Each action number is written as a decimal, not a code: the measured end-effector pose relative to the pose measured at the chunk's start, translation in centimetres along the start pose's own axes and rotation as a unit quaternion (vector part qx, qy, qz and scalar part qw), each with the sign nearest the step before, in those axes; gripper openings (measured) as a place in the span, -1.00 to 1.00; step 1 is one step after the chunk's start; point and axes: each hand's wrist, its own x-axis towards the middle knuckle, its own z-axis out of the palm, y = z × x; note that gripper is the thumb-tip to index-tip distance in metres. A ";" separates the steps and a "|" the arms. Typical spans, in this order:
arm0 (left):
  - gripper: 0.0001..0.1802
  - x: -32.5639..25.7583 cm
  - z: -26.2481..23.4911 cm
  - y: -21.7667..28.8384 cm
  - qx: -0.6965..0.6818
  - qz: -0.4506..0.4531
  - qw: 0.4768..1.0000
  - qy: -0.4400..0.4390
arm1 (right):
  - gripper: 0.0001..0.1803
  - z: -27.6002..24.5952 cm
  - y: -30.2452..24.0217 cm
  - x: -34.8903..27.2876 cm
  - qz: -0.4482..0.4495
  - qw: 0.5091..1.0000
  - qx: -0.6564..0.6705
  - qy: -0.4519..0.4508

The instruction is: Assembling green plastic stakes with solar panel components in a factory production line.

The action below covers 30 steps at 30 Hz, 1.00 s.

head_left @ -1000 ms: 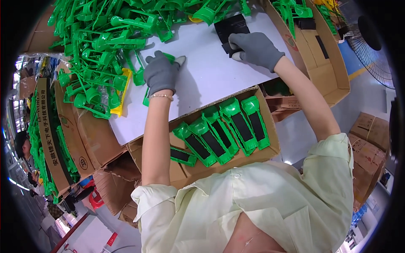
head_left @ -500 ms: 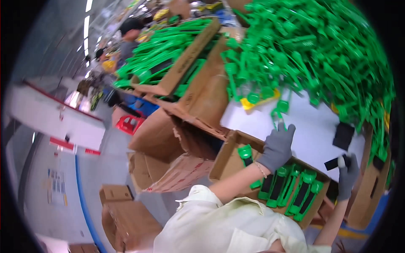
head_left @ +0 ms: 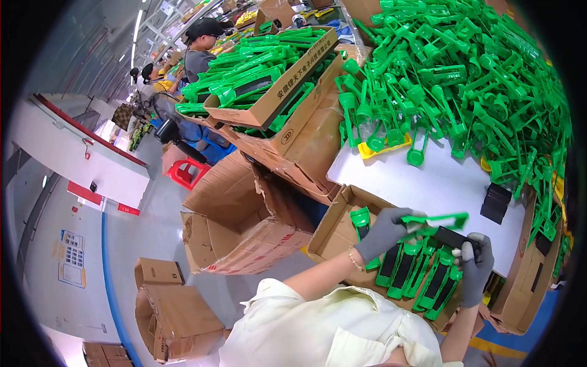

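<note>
My left hand [head_left: 380, 235], in a grey glove with bare fingertips, is closed on a green plastic holder [head_left: 451, 218] with a long open frame. Between the thumb and fingers of my gloved right hand [head_left: 477, 272] is a flat black rectangular piece [head_left: 449, 237], its end close to the holder. Whether the two touch, I cannot tell. Below both hands lies a shallow cardboard tray [head_left: 327, 235] with several green holders [head_left: 433, 282] side by side, black pieces set in them. More black pieces [head_left: 495, 203] are stacked on the white tabletop [head_left: 422, 183].
A big heap of green holders [head_left: 440, 85] covers the far right of the table, with a yellow piece [head_left: 385, 147] at its edge. Filled cartons [head_left: 306, 144] stand left of it. Open cardboard boxes [head_left: 244, 238] sit on the floor. Other people [head_left: 199, 52] are farther back.
My left hand has drawn a green holder back from the heap to above the tray. My right hand has moved left and nearer with the black piece, bringing the two together.
</note>
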 end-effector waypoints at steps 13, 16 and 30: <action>-0.73 -0.7 2.1 1.4 -0.077 -0.090 0.987 -0.112 | -0.88 0.8 -2.3 -2.5 -0.024 0.993 -0.113 -0.015; -0.71 0.0 2.4 0.7 -0.086 -0.099 0.984 -0.119 | -0.88 0.6 -2.4 -2.6 -0.066 0.985 -0.161 0.008; -0.61 0.7 1.9 1.8 -0.141 -0.190 0.958 -0.160 | -0.83 -1.3 -2.9 -0.7 0.020 0.990 -0.133 -0.028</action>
